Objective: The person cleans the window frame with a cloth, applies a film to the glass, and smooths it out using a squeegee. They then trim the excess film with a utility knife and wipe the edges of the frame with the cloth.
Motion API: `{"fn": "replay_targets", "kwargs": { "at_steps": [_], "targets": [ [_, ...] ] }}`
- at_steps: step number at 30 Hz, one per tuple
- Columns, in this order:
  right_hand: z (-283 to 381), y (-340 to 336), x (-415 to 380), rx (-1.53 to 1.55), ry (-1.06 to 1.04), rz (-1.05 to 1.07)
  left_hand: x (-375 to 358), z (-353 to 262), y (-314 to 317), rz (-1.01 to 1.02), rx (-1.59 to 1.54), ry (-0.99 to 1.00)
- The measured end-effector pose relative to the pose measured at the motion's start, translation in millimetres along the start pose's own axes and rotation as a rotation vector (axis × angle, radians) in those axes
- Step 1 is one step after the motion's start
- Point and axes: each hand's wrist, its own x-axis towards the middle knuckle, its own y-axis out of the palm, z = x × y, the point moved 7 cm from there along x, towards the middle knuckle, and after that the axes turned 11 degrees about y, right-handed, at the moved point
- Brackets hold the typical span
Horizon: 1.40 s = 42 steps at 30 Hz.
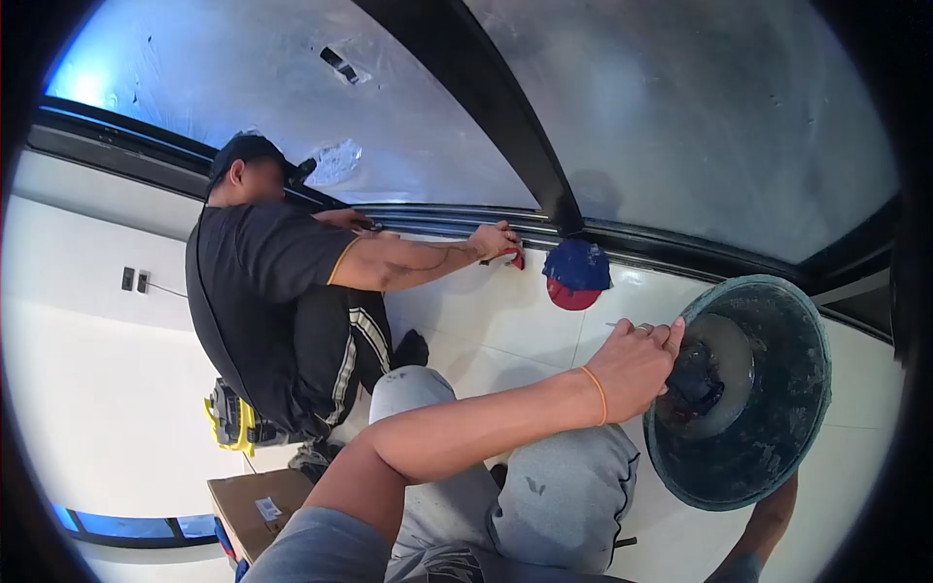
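A dark green bucket (768, 428) is tilted with its mouth toward me; cloudy water (731, 360) and a dark, wet, cloth-like lump (695, 381) are inside. My left hand (637, 374), with a ring and an orange wristband, is closed at the bucket's near-left rim. Behind the lower right side of the bucket my right hand (777, 500) is mostly hidden, with only the wrist and forearm showing. Beyond the bucket, at the foot of the black upright, sits a blue and red thing (575, 274) that looks like a cap.
A co-worker (282, 282) in dark clothes crouches at left, hands on the black sliding-door track (437, 222), one with a red item (513, 258). Film-like glass panels (680, 117) rise behind. A cardboard box (258, 505) and a yellow-black machine (231, 418) stand lower left.
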Motion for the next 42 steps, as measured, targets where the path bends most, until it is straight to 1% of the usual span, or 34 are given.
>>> {"fn": "replay_targets", "kwargs": {
  "at_steps": [3, 5, 6, 7, 9, 10, 12, 13, 14, 16, 19, 20, 21, 23, 24, 25, 27, 28, 29, 30, 31, 32, 33, 34, 35, 37, 38, 41, 42],
  "targets": [
    [-9, -14, 11, 0.096, 0.086, -0.020, -1, 5, 9, -0.044, -0.035, 0.029],
    [-14, -27, 28, 0.243, 0.114, -0.019, -5, 8, 11, -0.052, -0.096, 0.039],
    [-18, -39, 44, 0.354, 0.109, -0.005, -5, 11, 8, -0.048, -0.138, 0.043],
    [-43, -43, 95, 0.376, -0.001, 0.009, -5, 11, 6, -0.041, -0.184, 0.055],
    [-49, -100, 129, 0.675, 0.016, 0.002, -5, 19, 12, -0.124, -0.194, 0.112],
    [-11, -148, 88, 0.960, -0.029, -0.015, -3, 18, 13, -0.168, -0.206, 0.149],
    [59, -237, 29, 0.914, -0.236, 0.043, 0, 16, 9, -0.111, -0.240, 0.103],
    [91, -265, 1, 0.896, -0.337, 0.092, -3, 20, 6, -0.087, -0.243, 0.062],
    [119, -277, -24, 0.974, -0.282, 0.244, -1, 24, 9, -0.096, -0.284, 0.070],
    [171, -282, -74, 1.116, -0.170, 0.583, -1, 35, 16, -0.136, -0.378, 0.119],
    [237, -283, -139, 1.030, -0.309, 0.618, -20, 65, 27, -0.165, -0.457, 0.146],
    [270, -281, -181, 1.000, -0.361, 0.709, -27, 73, 34, -0.162, -0.478, 0.154],
    [303, -282, -228, 0.966, -0.411, 0.791, -39, 87, 41, -0.171, -0.480, 0.113],
    [349, -283, -297, 0.699, -0.642, 0.597, -73, 116, 52, -0.190, -0.490, 0.041],
    [373, -282, -338, 0.590, -0.761, 0.629, -93, 130, 55, -0.152, -0.481, -0.040],
    [395, -276, -380, 0.476, -0.876, 0.663, -111, 144, 58, -0.114, -0.472, -0.126],
    [431, -255, -465, 0.395, -1.089, 0.892, -137, 163, 70, 0.116, -0.380, -0.302],
    [442, -240, -505, 0.322, -1.085, 1.002, -150, 170, 76, 0.235, -0.332, -0.385],
    [452, -224, -540, 0.248, -1.075, 1.107, -155, 172, 72, 0.239, -0.321, -0.390],
    [464, -206, -574, 0.126, -1.234, 1.121, -160, 170, 67, 0.248, -0.309, -0.393],
    [472, -171, -593, 0.087, -1.284, 1.225, -164, 169, 64, 0.265, -0.297, -0.395],
    [487, -155, -623, -0.037, -1.402, 1.091, -166, 170, 63, 0.203, -0.332, -0.369],
    [499, -130, -645, -0.075, -1.546, 1.033, -166, 174, 67, 0.144, -0.367, -0.346],
    [512, -100, -660, -0.185, -1.562, 0.949, -167, 176, 67, 0.084, -0.401, -0.325],
    [521, -57, -664, -0.186, -1.520, 0.957, -172, 177, 63, 0.093, -0.410, -0.328],
    [533, -8, -681, -0.279, -1.399, 0.916, -187, 176, 52, 0.120, -0.424, -0.343],
    [537, 27, -683, -0.304, -1.424, 0.878, -192, 177, 50, 0.109, -0.407, -0.344],
    [544, 108, -687, -0.383, -1.350, 0.855, -204, 178, 54, 0.046, -0.325, -0.355],
    [549, 131, -689, -0.422, -1.361, 0.810, -213, 177, 54, 0.006, -0.277, -0.364]
  ]
}}
